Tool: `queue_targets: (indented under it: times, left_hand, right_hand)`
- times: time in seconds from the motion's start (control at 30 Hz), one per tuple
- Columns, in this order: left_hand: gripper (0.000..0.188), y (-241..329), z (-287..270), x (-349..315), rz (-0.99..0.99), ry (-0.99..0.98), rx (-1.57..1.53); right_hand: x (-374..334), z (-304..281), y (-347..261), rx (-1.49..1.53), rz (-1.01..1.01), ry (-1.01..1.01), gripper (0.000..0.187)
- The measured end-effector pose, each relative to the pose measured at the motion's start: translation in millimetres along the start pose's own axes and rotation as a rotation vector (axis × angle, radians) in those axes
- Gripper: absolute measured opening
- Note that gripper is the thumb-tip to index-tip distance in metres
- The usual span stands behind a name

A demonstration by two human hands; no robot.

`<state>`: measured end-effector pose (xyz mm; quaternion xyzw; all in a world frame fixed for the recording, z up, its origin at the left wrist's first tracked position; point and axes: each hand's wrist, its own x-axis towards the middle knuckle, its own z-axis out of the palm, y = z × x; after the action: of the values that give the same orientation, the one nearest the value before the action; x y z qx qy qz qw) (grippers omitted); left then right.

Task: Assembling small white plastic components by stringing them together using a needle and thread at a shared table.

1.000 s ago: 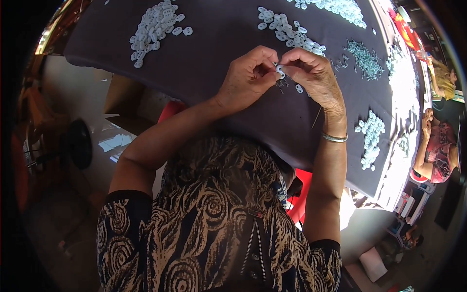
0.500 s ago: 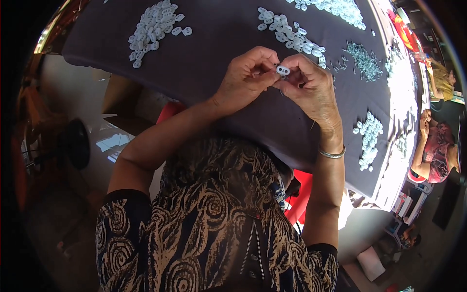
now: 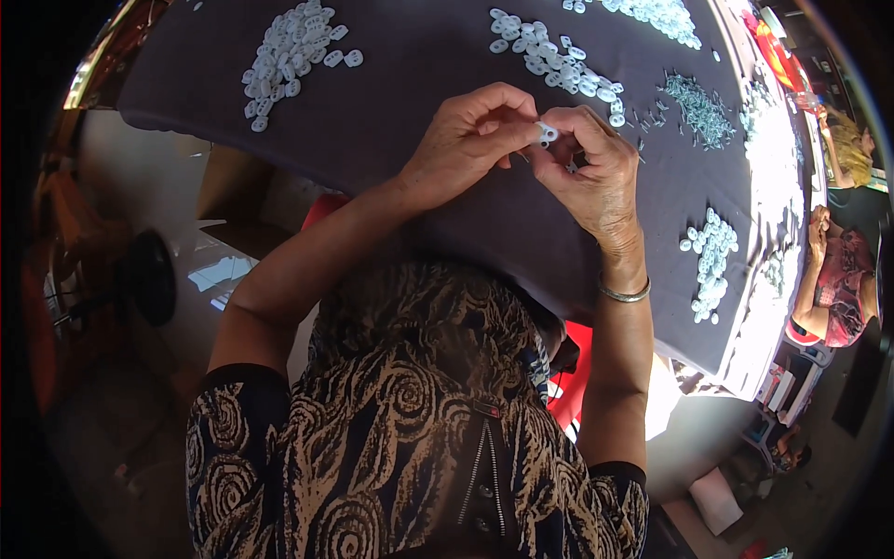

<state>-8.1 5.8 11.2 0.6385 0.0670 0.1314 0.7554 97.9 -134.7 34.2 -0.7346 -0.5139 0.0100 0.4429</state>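
Observation:
A small white plastic piece (image 3: pixel 548 135) with two round holes is pinched between my fingertips, above the dark cloth of the table. My left hand (image 3: pixel 470 135) is closed with thumb and forefinger at the piece's left side. From the right, my right hand (image 3: pixel 601 168) grips the same piece between thumb and fingers. Whether a screw is also in my fingers is too small to tell. Beyond my hands lies a pile of white oval two-holed pieces (image 3: pixel 559 65). To the right of it is a heap of small metal screws (image 3: pixel 700 110).
Another pile of white oval pieces (image 3: pixel 289 58) lies at the far left of the dark tablecloth (image 3: pixel 410 56). Small white parts (image 3: pixel 712 265) are heaped on the right, with more (image 3: pixel 656 17) at the far edge. Two people sit along the right side; a fan (image 3: pixel 149 278) stands left.
The white piece has turned and tilted between my fingers, so its holes face more to the right. My left fingertips have shifted slightly right and now cover part of it.

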Motion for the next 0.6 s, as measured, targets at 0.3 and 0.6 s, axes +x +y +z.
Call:
queue_targets:
  times: [0.3, 0.6]
  left_hand:
    - [0.021, -9.3, 0.7, -0.1, 0.087, 0.025, 0.026]
    - [0.023, -1.5, 1.7, -1.6, 0.043, -0.005, 0.055]
  right_hand:
    - [-0.2, 3.6, -5.3, -0.061, -0.061, -0.03, 0.037]
    - [-1.0, 3.9, -2.5, -0.364, -0.084, -0.182, 0.035]
